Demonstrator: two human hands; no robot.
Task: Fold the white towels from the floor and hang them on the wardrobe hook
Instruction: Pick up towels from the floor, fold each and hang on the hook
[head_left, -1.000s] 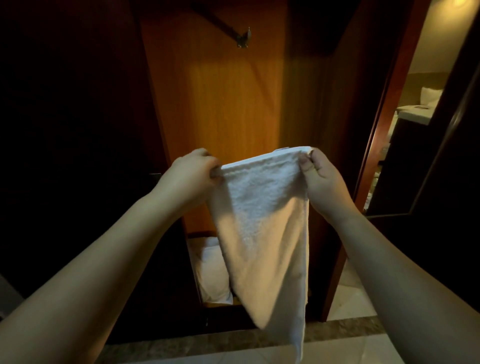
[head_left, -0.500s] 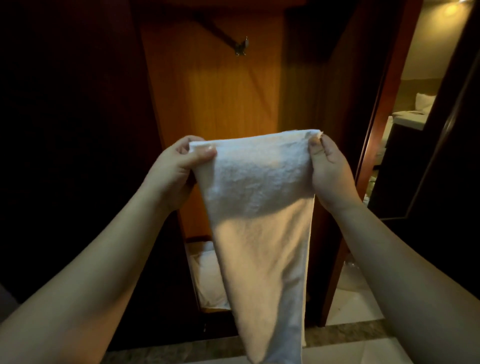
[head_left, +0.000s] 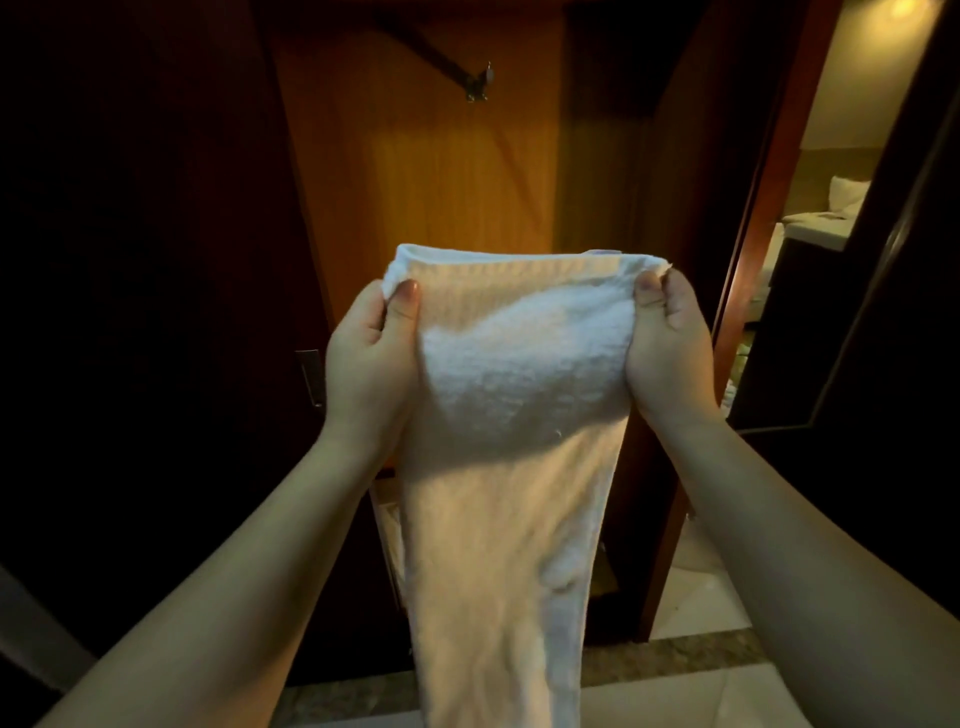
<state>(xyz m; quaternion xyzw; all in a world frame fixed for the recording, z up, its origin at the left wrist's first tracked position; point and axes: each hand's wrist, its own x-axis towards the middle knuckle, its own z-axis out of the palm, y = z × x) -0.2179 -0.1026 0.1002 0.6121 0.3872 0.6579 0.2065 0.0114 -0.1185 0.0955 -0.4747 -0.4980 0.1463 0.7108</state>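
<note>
Hands, left (head_left: 370, 358) and right (head_left: 670, 340), pinch the folded towel (head_left: 514, 441) by its top corners; keep that edge level and taut when lifting toward the hook (head_left: 480, 85).

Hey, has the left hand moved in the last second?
Yes. Measured against the wardrobe hook, the left hand has dropped lower and turned palm-up, thumb now pressed on the towel.
</note>
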